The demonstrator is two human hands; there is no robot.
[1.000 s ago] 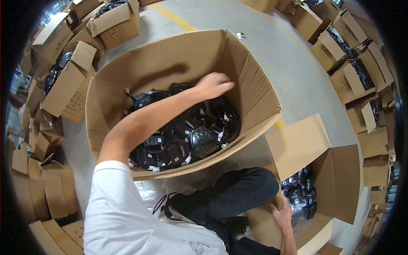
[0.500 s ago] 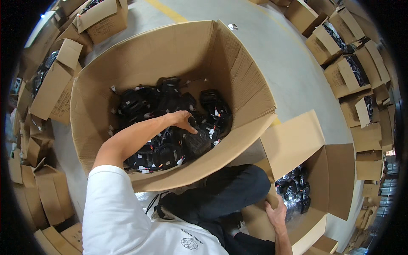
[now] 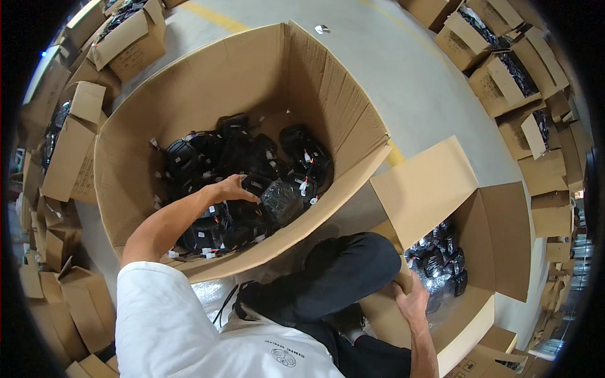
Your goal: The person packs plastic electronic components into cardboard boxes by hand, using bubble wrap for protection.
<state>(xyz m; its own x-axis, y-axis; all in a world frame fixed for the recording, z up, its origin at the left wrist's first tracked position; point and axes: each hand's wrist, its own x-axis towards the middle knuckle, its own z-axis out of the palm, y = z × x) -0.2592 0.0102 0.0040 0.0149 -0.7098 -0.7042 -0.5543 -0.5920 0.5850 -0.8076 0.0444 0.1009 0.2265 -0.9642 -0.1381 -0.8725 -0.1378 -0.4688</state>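
Note:
Inside a large open cardboard box (image 3: 189, 79), my left hand (image 3: 235, 188) is closed on a black rounded part (image 3: 255, 184), its thumb and fingers at the near side. A part in clear plastic wrap (image 3: 282, 201) lies right beside it. Around them are piled several black parts (image 3: 183, 154) with short wires and white connectors. My right hand (image 3: 413, 301) grips the cardboard wall (image 3: 403, 274) of a smaller open box. Several plastic-wrapped black parts (image 3: 435, 261) lie in that smaller box, next to the hand.
My bent leg (image 3: 328, 271) is between the two boxes. Raised flaps (image 3: 428, 189) stand up from the smaller box. Stacked cartons of black parts line the left (image 3: 75, 138) and right (image 3: 504, 82). A small white scrap (image 3: 322, 29) lies on the grey floor.
My left hand has shifted off the wrapped part and closed on a black part beside it. My right hand still holds the smaller box's wall. The view has moved slightly.

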